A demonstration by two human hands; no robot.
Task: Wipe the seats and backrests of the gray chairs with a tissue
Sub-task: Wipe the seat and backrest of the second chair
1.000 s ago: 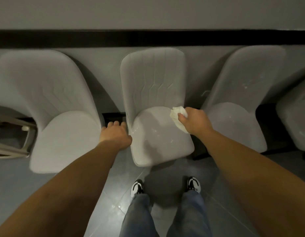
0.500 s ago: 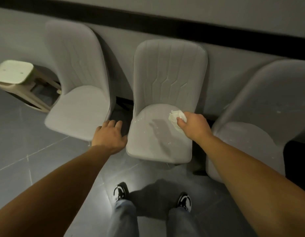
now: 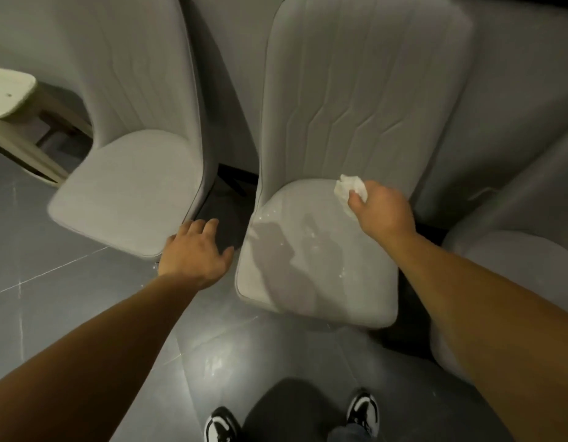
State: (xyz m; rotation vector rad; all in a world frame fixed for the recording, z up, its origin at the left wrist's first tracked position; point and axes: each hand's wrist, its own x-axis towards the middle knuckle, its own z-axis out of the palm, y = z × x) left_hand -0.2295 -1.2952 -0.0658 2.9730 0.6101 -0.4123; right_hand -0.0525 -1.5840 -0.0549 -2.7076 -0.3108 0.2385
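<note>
Your right hand (image 3: 383,210) pinches the crumpled tissue (image 3: 349,189) at the back right of the middle chair's seat (image 3: 317,260) — the seat wipe is underway. Your left hand (image 3: 196,250) hangs open, fingers spread, between chairs. Next — probably sweep forward across the seat, pressing evenly.

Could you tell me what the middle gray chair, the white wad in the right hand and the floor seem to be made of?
Middle gray chair: smooth padded upholstery, perhaps faux leather, with stitched seams and a slight sheen.
Tissue: soft crumpled white paper, gripped by the right hand.
Floor: glossy gray tiles, going by the grout lines and light glare.
</note>
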